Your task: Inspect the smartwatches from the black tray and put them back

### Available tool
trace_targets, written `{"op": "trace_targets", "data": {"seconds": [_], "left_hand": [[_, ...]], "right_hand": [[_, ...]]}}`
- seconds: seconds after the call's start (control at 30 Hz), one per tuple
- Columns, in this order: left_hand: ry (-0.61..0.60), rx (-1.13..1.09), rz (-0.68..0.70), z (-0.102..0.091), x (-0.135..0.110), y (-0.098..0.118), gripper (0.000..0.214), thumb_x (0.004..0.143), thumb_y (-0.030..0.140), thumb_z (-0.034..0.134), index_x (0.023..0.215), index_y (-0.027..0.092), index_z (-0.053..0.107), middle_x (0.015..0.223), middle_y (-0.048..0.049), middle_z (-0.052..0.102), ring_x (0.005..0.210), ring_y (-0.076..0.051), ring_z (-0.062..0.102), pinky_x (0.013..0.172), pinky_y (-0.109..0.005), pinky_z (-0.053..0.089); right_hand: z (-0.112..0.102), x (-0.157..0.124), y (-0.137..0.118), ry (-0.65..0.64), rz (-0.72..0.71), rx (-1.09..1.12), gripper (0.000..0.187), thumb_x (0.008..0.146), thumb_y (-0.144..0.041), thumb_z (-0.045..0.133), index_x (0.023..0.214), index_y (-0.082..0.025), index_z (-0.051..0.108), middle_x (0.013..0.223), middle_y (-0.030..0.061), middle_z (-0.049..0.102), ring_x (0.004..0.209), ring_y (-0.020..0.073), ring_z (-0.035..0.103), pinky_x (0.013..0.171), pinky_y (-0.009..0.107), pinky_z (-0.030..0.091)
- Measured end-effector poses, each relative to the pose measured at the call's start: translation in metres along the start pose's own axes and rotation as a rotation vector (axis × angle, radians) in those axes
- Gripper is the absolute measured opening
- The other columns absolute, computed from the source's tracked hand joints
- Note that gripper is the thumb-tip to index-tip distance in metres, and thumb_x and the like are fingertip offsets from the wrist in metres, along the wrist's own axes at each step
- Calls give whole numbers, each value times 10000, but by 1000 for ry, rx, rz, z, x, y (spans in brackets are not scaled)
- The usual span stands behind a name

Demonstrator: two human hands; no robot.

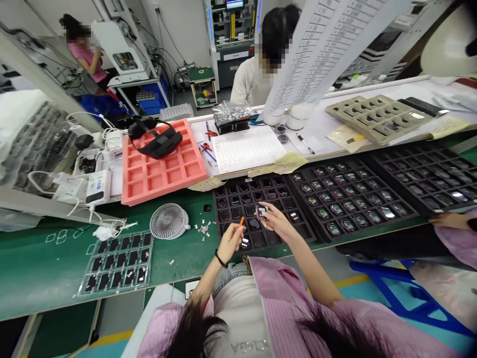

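Orange plastic, by the look of it, makes up the slim stick (242, 221) in my left hand (231, 238), thumb and fingers pinched together on it with the tip upward. My right hand (280, 223) has its fingers clamped on what looks like a small watch (261, 212), gripped near its edge, probably so the face stays uncovered; I cannot tell exactly where the thumb presses. Both hands are over the black foam tray (259, 240), the left by its near left corner, the watch nearer the middle. That tray lies along the front edge of the green worktop (40, 268), close to me, I suppose to save reaching, and its pockets seem meant to keep the pieces apart. Off the tray's left edge are white scraps (203, 229), perhaps kept there so the pockets stay clean. Beyond them stands a fan (168, 221), likely for air. Further left, a clear tray (83, 287) of black pieces (99, 263) lies at the worktop's front edge.
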State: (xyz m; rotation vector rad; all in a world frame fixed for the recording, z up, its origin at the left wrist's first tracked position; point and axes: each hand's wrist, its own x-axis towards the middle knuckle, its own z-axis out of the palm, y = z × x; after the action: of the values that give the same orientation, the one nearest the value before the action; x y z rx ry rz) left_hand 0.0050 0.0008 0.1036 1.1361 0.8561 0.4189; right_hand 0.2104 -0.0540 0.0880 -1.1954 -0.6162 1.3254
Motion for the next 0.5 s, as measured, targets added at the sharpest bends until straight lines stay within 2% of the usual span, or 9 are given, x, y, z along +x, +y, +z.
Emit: {"op": "trace_targets", "data": {"seconds": [0.1,0.2,0.37,0.5], "left_hand": [[10,-19,81,7,3,31,490,732,628,593,875,160,558,597,85,402,398,-17,243,363,-167,190],[-11,28,98,9,0,49,496,774,621,554,853,135,612,535,83,388,387,-21,250,368,-175,170],[-34,67,121,16,-2,55,514,788,632,527,804,129,633,489,89,363,377,-29,266,381,-185,190],[12,127,193,19,-2,56,500,796,620,528,755,133,634,482,80,374,396,-37,291,397,-190,209]], "right_hand": [[35,-5,-24,-41,-1,145,456,722,-324,738,1145,-256,579,920,33,680,508,72,512,379,179,281],[55,-6,-41,39,-33,196,322,738,-366,722,1012,-232,617,734,-22,632,391,32,404,337,166,222],[72,-5,-50,62,-30,244,282,711,-399,748,840,-210,583,522,-90,489,310,13,306,296,144,186],[79,-4,-50,76,-21,278,332,687,-431,761,808,-216,539,495,-101,484,284,23,308,270,144,198]]}}
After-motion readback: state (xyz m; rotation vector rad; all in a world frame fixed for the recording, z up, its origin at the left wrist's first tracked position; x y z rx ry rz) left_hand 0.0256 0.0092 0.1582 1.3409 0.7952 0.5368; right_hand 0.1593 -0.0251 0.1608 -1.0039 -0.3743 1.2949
